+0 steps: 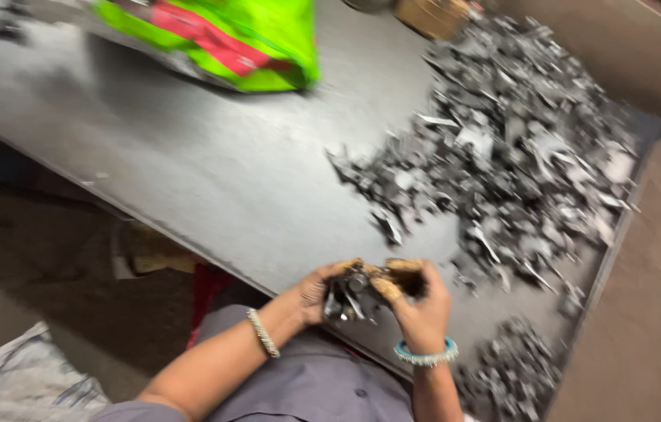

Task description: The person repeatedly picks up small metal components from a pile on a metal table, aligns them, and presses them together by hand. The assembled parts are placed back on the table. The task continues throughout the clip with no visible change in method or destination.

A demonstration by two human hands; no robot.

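Grey metal pieces fill both hands: the left hand [316, 291] and the right hand [423, 306] meet over the near edge of the worktop [213, 172], and between them they hold a small bunch of dark scrap pieces [352, 295]. This bunch is on the near side of the big scrap pile [518, 156], close to the person's body and a little apart from the pile's loose edge.

To do this step well, I think the hands should stay low over the worktop, so that a piece which slips falls on the steel and not on the lap. The pieces look thin and sharp, so a light grip with the fingertips seems safer than a hard squeeze, and it is better to separate one piece at a time.

Fingers [387, 287] of the right hand are curled closed around the bunch from the far side; fingers of the left hand are bent and press the same bunch from its other side. The picture is blurred, so I cannot tell exactly which piece each fingertip touches.

Beyond the pile's left side lies a green and red bag [221, 35]. A smaller heap [512, 373] lies nearer than the pile, just right of the right hand.
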